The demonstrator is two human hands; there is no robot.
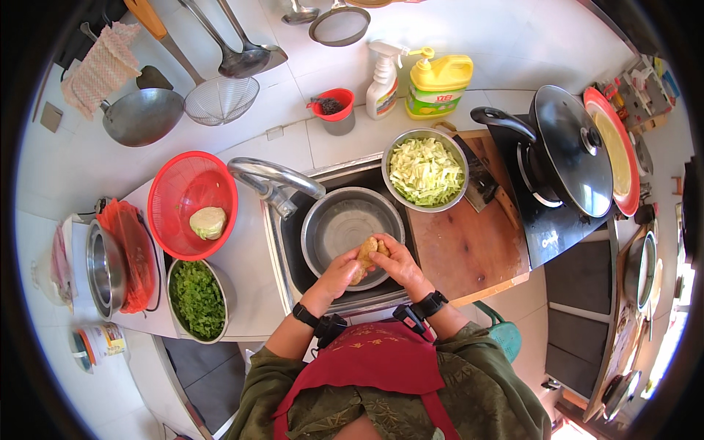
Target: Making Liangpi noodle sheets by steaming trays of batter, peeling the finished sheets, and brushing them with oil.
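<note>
A knobbly light-brown piece of ginger root (367, 253), by its look, is held between both of my hands over a metal basin (352, 212) in the sink. My left hand (342, 268) grips its lower left part. My right hand (400, 263) has its thumb and fingers around the right part. The basin seems to hold some water. To the upper right, a metal bowl of chopped cabbage (426, 173) rests across the sink's edge and a wooden cutting board (467, 247). A cleaver (484, 184) lies on the board beside the bowl.
The faucet (275, 170) arches over the basin's left side. On the left counter stand a red colander (192, 250) with a cabbage piece and a pot of chopped greens (198, 300). A lidded black wok (575, 151) sits on the stove at right. Detergent (440, 88) stands behind.
</note>
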